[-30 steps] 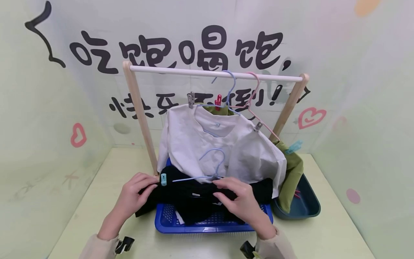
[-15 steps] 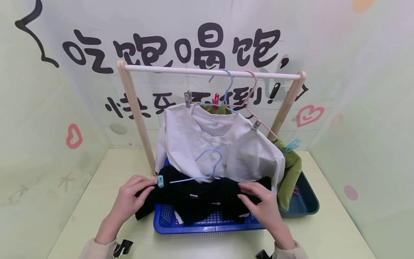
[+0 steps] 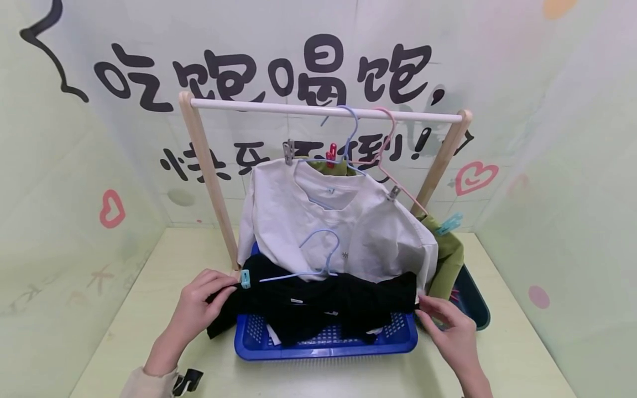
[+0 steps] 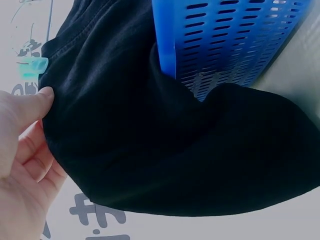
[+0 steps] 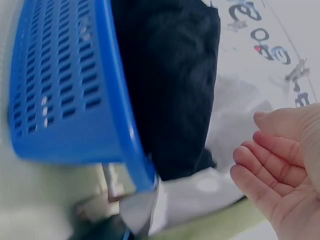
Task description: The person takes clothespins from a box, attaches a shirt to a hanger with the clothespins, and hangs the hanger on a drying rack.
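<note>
A black garment (image 3: pixel 358 298) with a small white label lies across the blue basket (image 3: pixel 318 352), one part hanging over its left side. My left hand (image 3: pixel 196 304) pinches its left edge between thumb and fingers, just beside a light blue clothespin (image 3: pixel 245 279). A blue hanger (image 3: pixel 325 260) sticks up from the garment, its lower part partly covered by cloth. At the garment's right end is my right hand (image 3: pixel 450 329). In the right wrist view its thumb and loosely bent fingers stand apart, with nothing between them, near the black cloth (image 5: pixel 175 90).
Behind the basket stands a wooden rack with a white rod (image 3: pixel 278 109). A white shirt (image 3: pixel 283 215) hangs there, clipped to a blue hanger, with a green garment (image 3: pixel 450 260) on a pink hanger behind it. A dark bin (image 3: pixel 475 309) sits at the right.
My right hand has moved right along the black garment, from near the hanger's middle to the garment's right end. The left hand keeps its pinch. The view has shifted slightly.
</note>
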Motion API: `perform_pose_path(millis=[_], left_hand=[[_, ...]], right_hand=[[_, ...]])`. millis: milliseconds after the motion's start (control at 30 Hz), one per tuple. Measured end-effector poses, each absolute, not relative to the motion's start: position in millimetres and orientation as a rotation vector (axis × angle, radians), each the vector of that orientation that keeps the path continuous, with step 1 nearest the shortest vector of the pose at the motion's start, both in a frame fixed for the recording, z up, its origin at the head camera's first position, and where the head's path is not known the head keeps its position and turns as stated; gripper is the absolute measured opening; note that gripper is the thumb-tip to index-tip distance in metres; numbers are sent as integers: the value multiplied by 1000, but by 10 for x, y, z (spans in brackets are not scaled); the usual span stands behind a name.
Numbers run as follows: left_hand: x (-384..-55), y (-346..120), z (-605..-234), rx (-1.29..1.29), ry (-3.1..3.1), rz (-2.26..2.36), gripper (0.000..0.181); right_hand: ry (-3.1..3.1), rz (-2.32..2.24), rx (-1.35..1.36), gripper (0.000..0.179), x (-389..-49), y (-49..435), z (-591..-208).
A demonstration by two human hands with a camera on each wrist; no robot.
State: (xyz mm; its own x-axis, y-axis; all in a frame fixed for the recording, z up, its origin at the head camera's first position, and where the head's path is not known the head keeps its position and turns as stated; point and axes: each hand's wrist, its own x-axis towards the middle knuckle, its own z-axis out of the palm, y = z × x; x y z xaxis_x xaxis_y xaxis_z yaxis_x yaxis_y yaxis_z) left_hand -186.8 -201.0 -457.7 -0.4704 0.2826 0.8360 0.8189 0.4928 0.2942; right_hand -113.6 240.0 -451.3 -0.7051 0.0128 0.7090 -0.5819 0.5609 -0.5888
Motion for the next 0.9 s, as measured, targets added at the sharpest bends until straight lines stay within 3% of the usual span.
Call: perform_pose_path(millis=[500, 900], left_hand=[[-1792, -2005, -4594, -897, -1994, -909, 39], [-1721, -2004, -4604, -884, -2005, -913, 39]], right_hand=[[-2110, 1106, 136, 30, -1153, 2967, -4793], [-2537, 820, -73, 22, -1484, 3307, -4946]])
